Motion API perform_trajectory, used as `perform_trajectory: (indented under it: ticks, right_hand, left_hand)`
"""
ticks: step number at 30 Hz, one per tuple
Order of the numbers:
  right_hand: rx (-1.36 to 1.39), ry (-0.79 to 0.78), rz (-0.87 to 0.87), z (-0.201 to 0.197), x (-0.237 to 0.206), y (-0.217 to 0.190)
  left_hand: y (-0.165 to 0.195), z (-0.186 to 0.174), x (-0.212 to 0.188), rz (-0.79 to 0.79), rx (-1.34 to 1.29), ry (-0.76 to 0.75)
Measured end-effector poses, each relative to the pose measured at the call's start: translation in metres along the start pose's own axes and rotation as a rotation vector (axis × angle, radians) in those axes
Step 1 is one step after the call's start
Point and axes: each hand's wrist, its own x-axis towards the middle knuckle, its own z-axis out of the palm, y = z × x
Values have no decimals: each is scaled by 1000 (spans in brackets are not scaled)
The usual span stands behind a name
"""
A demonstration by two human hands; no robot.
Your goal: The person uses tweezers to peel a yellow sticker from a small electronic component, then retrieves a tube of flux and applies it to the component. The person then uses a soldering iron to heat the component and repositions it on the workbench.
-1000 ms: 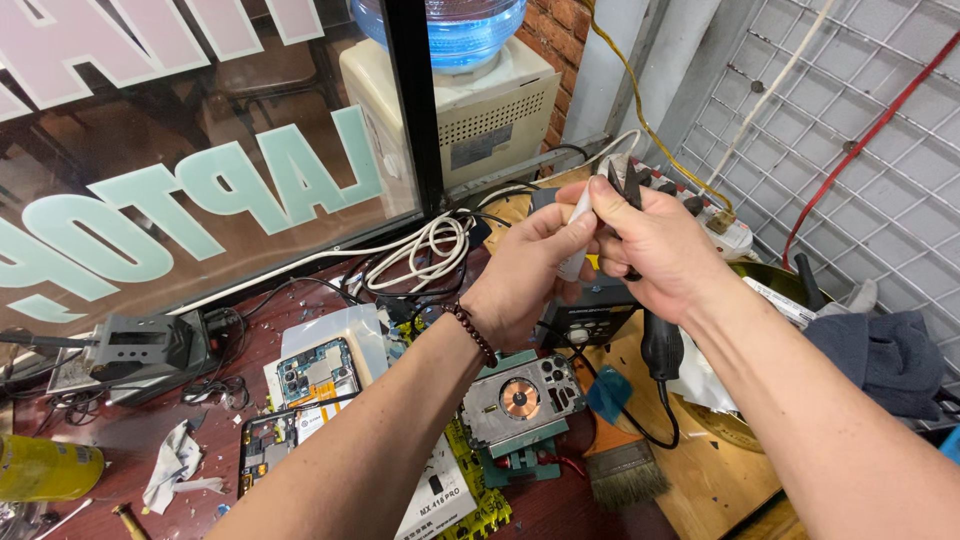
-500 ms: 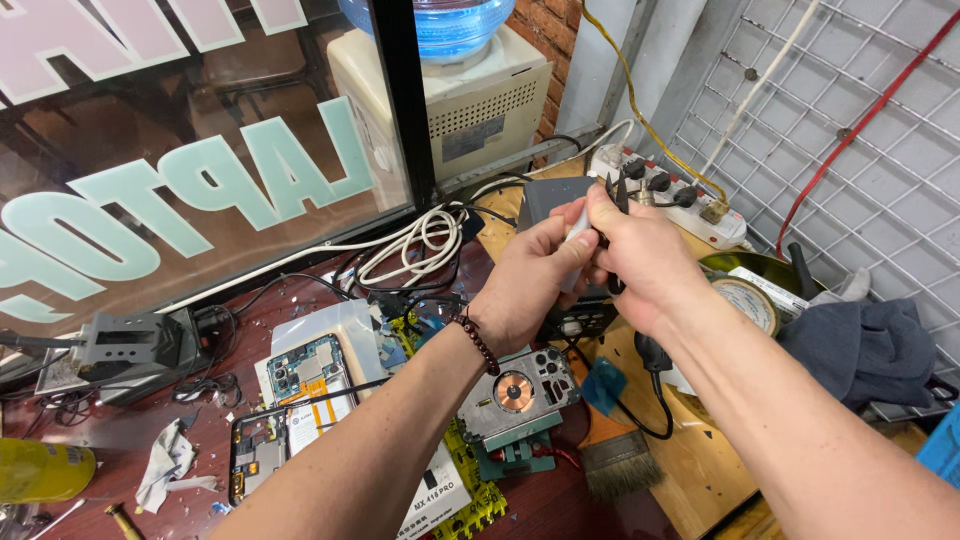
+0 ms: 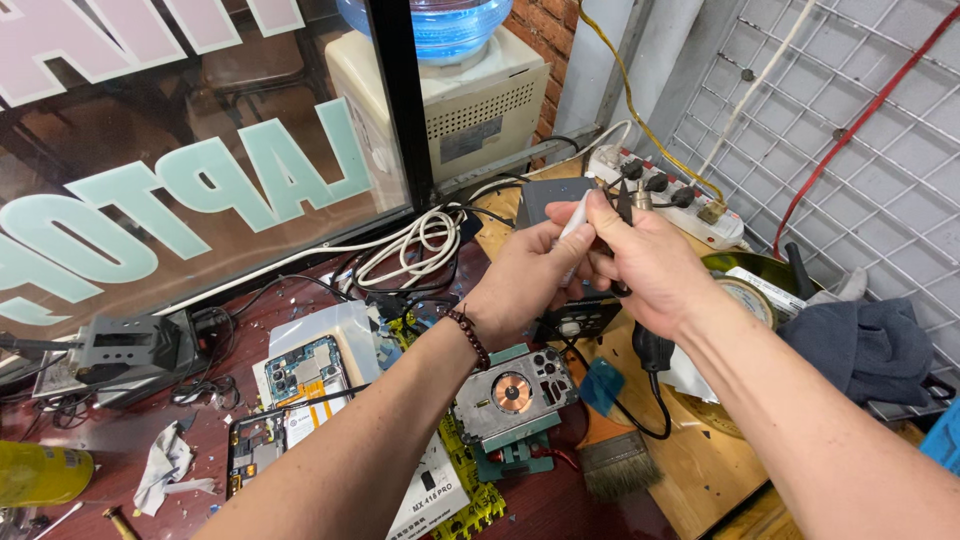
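Head view, left to right: at the far left edge of the dark red workbench [image 3: 560,510] lies a yellow bottle [image 3: 40,472] on its side, with a crumpled white tissue [image 3: 165,468] just right of it. Behind them a grey metal clamp block [image 3: 125,350] sits near the window, among thin black wires. Further right, an opened phone [image 3: 305,370] shows its blue circuit board, lying on a white sheet, with a black phone frame [image 3: 250,450] just below it. A bundle of white cable [image 3: 420,240] is looped by the window frame.

Near the middle, another opened phone with a copper coil [image 3: 512,392] rests in a green holder on the bench, under the forearms. The left hand [image 3: 525,275], with a dark bead bracelet [image 3: 468,335] at the wrist, is raised above the bench and closed around a slim white tool [image 3: 575,222], pinching it between thumb and fingers. The right hand [image 3: 655,265] meets it, touching, and is clenched around a dark pointed tool [image 3: 625,200] whose tip sticks up above the thumb; a black cord [image 3: 655,400] hangs down from below this hand. The two tools are held close together in the air, in front of a white power strip [image 3: 665,195] with plugs.

Below the hands a brush [image 3: 615,465] lies on a wooden board, beside a small blue piece [image 3: 600,385]. Right of the hands sit a roll of tape [image 3: 750,300] and a dark grey cloth [image 3: 870,345], with a white wire grid [image 3: 850,120] on the wall behind.
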Motion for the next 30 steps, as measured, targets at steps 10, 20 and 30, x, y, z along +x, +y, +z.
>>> perform_trajectory:
  ticks: [10,20,30]
  right_hand:
    - [-24,112,76,7,-4,-19]
    - [-60,60,-45,4,6,-13]
    - [47,68,-49,4,4,0]
  left_hand:
    - [-1,20,6,210,19,71]
    - [13,3,-6,-52,-49,119]
    - [5,11,-4,-19,117,169]
